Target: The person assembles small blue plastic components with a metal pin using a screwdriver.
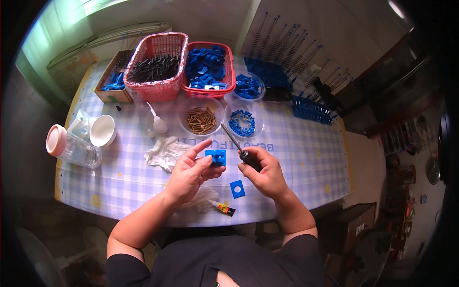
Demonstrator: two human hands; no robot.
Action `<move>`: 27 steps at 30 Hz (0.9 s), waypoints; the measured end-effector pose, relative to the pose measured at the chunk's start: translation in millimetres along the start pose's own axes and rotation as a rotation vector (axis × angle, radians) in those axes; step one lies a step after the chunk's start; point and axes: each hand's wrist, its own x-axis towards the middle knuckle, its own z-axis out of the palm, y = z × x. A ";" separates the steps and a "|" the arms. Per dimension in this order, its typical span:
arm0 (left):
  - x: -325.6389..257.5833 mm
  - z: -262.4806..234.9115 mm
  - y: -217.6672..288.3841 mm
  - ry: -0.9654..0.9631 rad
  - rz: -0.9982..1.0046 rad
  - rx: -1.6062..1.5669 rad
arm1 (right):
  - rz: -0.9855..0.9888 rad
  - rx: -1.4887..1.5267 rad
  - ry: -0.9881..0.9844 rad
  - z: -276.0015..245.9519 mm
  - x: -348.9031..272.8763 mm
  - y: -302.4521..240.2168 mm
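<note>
- Pinches a small blue plastic block (pixel 221 158) between thumb and fingers of the left hand (pixel 189 171), above a blue-and-white checked tablecloth (pixel 313 167).
- Wraps the right hand (pixel 267 176) snugly around a black-handled, slim-shafted metal tool (pixel 251 161).
- Has a flat blue plate with round hole (pixel 237 195) nearby.

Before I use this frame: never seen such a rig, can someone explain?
No robot here: a person works bare-handed. The picture comes from the left of two head-worn fisheye cameras looking down, so straight edges bend. The left hand holds a blue plastic block; the right hand, a black-handled screwdriver. On the checked tablecloth lie a blue plate with a round hole and a small yellow tube. Beyond: slim brass-coloured pieces and small blue parts in bowls, a pink basket and a red basket.
</note>
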 end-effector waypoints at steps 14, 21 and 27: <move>-0.8 -2.3 1.0 -0.034 -0.317 -0.189 | 0.075 0.161 -0.099 19.6 -2.3 10.8; -1.0 -1.4 1.6 -0.030 -0.361 -0.189 | 0.111 0.138 -0.108 16.8 0.3 10.9; -0.5 -5.6 6.8 0.132 -0.263 -0.235 | -0.203 -0.257 -0.091 -2.5 4.4 -9.1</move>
